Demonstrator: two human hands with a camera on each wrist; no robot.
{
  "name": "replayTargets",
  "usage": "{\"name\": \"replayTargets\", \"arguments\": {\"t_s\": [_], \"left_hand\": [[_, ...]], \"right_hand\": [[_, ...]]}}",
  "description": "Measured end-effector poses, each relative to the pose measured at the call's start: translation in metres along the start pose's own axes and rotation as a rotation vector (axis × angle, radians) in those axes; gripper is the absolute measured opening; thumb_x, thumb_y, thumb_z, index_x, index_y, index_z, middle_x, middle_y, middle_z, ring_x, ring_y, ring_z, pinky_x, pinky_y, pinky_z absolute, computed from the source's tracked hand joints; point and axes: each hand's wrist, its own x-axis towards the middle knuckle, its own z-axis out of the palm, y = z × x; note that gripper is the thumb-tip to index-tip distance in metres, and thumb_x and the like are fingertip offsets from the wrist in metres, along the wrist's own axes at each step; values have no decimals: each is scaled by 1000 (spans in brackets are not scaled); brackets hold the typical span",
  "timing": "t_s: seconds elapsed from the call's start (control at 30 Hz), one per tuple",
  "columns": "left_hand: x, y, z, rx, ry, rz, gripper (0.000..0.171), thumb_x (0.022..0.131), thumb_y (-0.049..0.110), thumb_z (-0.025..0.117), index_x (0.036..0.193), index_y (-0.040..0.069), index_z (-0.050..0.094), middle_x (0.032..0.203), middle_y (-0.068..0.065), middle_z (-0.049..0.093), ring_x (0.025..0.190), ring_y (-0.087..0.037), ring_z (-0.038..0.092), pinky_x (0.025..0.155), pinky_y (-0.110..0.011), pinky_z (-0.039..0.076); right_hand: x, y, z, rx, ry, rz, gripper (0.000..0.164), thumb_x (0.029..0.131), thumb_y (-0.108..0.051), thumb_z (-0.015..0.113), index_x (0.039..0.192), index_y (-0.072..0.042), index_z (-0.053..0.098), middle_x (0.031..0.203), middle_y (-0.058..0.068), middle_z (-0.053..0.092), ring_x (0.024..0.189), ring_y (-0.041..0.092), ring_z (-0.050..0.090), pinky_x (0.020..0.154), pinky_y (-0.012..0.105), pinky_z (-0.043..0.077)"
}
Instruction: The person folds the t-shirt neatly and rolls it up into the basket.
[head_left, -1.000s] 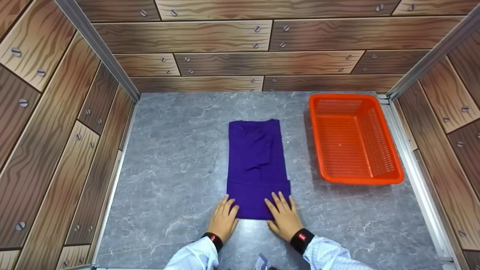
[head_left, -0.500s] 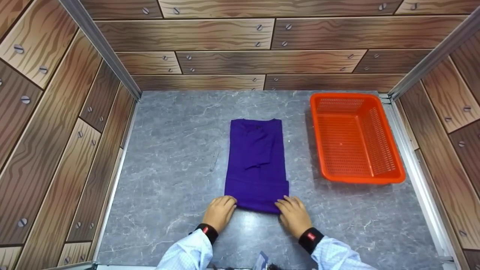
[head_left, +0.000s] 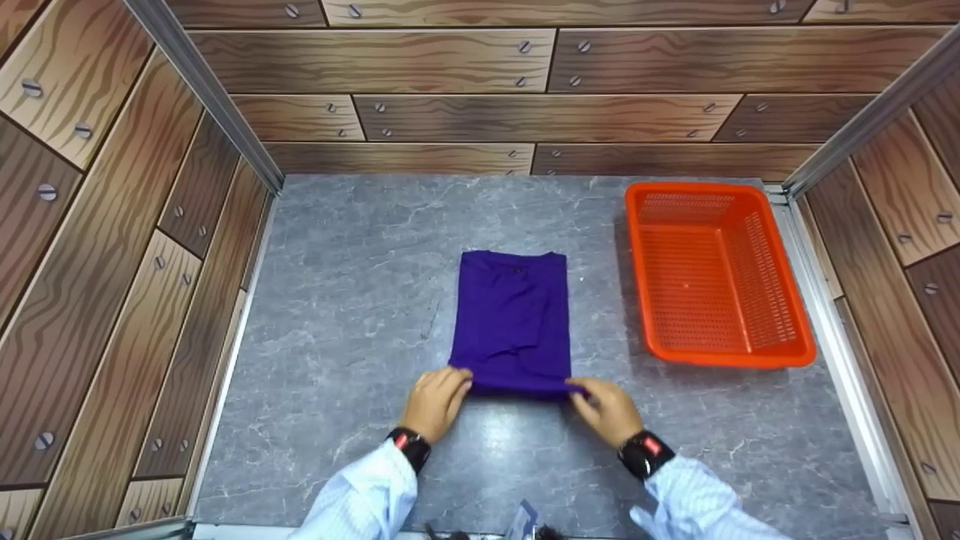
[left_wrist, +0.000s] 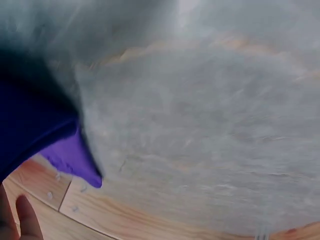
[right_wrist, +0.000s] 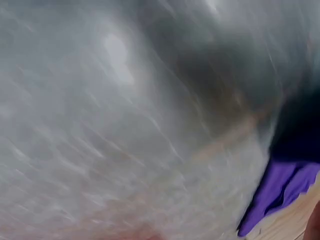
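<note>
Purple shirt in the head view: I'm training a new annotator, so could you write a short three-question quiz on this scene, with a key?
1. Multiple choice: where do the left hand and right hand grip the purple shirt?
A) at its far corners
B) at its near corners
C) at its middle
2. True or false: in the head view, the orange basket is to the right of the purple shirt.
3. Fill in the colour: each wrist wears a ____ band.

Key: 1. B; 2. True; 3. black
</note>
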Motion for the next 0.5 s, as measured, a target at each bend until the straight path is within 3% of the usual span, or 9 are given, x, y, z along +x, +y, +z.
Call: {"name": "replayTargets", "arguments": {"t_s": [0.17, 0.27, 0.4, 0.5], "left_hand": [[41, -4, 8, -112, 2, -182, 18, 90, 26, 57, 100, 16, 67, 97, 3, 67, 89, -14, 64, 76, -30, 51], [59, -8, 15, -241, -6, -340, 21, 90, 31, 56, 102, 16, 66, 101, 1, 67, 97, -16, 63, 83, -32, 49], [70, -18, 26, -518, -1, -616, 27, 87, 32, 61, 106, 12, 62, 105, -6, 67, 101, -20, 61, 88, -35, 47], [70, -26, 32, -645, -3, -774, 28, 86, 27, 64, 106, 7, 61, 99, -10, 66, 93, -19, 61, 85, -33, 47]], "right_hand": [[36, 12, 0, 157, 64, 294, 20, 76, -1, 71, 95, -5, 69, 89, 9, 71, 77, 19, 67, 69, 27, 53], [54, 18, 2, 287, 82, 478, 16, 80, -5, 68, 95, -2, 67, 87, 13, 70, 74, 14, 65, 67, 21, 52], [71, 22, 7, 407, 85, 668, 18, 83, -11, 66, 98, -1, 65, 85, 17, 69, 68, 10, 61, 60, 15, 46], [79, 26, 12, 469, 100, 772, 23, 85, -14, 64, 103, 1, 62, 88, 18, 68, 68, 12, 61, 60, 17, 46]]}}
